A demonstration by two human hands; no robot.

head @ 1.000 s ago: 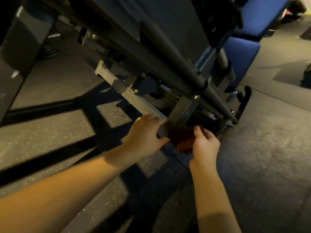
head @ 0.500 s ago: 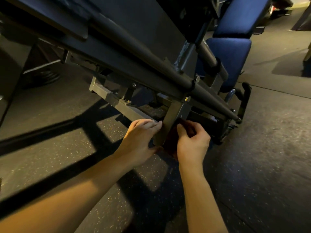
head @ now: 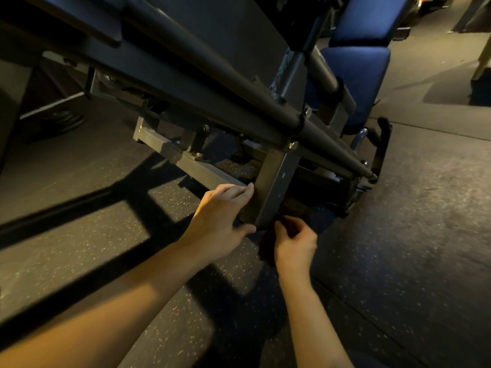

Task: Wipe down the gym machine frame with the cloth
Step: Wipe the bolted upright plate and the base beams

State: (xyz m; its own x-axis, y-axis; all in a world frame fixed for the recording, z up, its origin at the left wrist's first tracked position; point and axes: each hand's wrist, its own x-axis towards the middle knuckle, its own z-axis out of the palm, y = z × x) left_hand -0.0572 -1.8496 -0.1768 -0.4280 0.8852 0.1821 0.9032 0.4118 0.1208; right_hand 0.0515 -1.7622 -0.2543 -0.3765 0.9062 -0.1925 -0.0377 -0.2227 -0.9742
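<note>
Left hand point(head: 220, 216): fingers laid round the left face of the grey post point(head: 275, 187), thumb hooked under its lower end.
Right hand point(head: 296, 244): fingers curled round the cloth point(head: 267, 247), just below the post's near end.
Cloth: dark, bunched, in shadow; contact with the post cannot be told.
Risk 1: the bunched wad likely skips faces.
Risk 2: knuckles may scrape the post's lower edge.

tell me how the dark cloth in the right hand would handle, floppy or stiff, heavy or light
Probably floppy: the cloth bunches and sags beside the right hand pinching it. Likely light, since that hand alone holds it while the left hand grips the frame post. Crumpled in that grip, it seems unlikely to slip.
</note>
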